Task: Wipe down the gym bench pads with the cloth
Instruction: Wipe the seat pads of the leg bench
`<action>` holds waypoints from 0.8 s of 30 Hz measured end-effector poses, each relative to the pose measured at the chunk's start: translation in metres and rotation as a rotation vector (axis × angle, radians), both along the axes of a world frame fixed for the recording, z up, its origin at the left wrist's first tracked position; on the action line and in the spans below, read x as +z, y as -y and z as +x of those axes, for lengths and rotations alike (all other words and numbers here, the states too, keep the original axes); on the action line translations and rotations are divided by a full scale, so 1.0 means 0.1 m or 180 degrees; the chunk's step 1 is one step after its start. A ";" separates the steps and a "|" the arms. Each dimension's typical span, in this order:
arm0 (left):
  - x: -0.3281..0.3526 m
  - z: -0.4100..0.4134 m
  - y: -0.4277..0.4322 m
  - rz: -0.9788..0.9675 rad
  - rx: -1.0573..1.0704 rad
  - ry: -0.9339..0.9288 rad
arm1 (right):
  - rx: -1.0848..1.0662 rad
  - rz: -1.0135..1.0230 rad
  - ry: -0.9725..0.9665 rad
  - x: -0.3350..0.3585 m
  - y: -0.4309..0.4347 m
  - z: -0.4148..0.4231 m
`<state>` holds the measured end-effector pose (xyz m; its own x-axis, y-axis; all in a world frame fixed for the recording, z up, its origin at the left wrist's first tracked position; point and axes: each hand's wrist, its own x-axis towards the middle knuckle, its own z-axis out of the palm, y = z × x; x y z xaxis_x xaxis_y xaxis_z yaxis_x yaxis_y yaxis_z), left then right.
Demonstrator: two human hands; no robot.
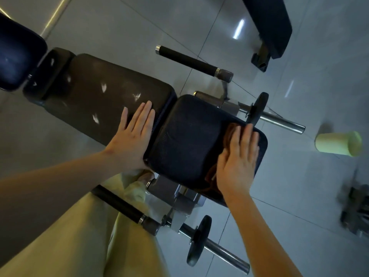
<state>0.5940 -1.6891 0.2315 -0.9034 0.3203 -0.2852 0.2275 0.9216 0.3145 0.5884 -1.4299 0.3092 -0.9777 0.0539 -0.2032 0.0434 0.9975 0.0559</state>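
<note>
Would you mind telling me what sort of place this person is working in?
Most likely a gym: a padded bench with weight plates on steel pegs, a black-gripped bar beside it, and a second bench on the tiled floor.

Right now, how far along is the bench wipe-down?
Done: unclear; glints on the long pad prove nothing. In hand: right hand presses the cloth on the seat pad; left hand rests flat on the long pad. Left: probably the dark end pad.

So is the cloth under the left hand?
No, the cloth is under the right hand on the seat pad; the left hand lies flat on the brown pad.
</note>
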 end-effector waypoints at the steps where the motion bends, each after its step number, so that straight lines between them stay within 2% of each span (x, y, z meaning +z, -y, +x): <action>1: -0.01 0.00 0.01 -0.0012 -0.0005 -0.0037 | -0.0400 0.0026 -0.0156 -0.02 0.11 -0.06; 3: -0.04 0.01 0.00 -0.0037 -0.0024 -0.0107 | -0.1042 0.0032 -0.0235 -0.09 0.45 -0.25; 5: -0.03 0.02 -0.01 -0.0098 -0.0008 -0.0204 | -0.1015 0.0000 -0.0073 -0.18 0.83 -0.43; 10: -0.03 0.02 -0.01 -0.0304 -0.0084 -0.0451 | 0.0403 -0.0091 0.0197 -0.27 1.25 -0.31; 13: -0.03 0.01 -0.01 -0.0074 -0.0079 -0.0300 | 0.1188 -0.0221 0.0272 -0.21 0.93 0.07; 15: -0.03 0.01 0.00 0.0030 -0.0041 -0.0203 | 0.1286 -0.0156 0.0301 -0.15 0.52 0.26; 19: -0.03 0.01 0.01 0.0110 0.0000 -0.0061 | 0.0687 0.0028 0.0090 -0.07 0.04 0.16; 22: -0.05 0.01 0.02 0.0058 0.0001 -0.0100 | -0.0557 0.0043 -0.0202 -0.10 0.43 -0.12; 24: -0.05 0.03 0.01 -0.0013 -0.0010 -0.0174 | -0.1009 -0.0036 -0.0084 -0.16 0.84 -0.35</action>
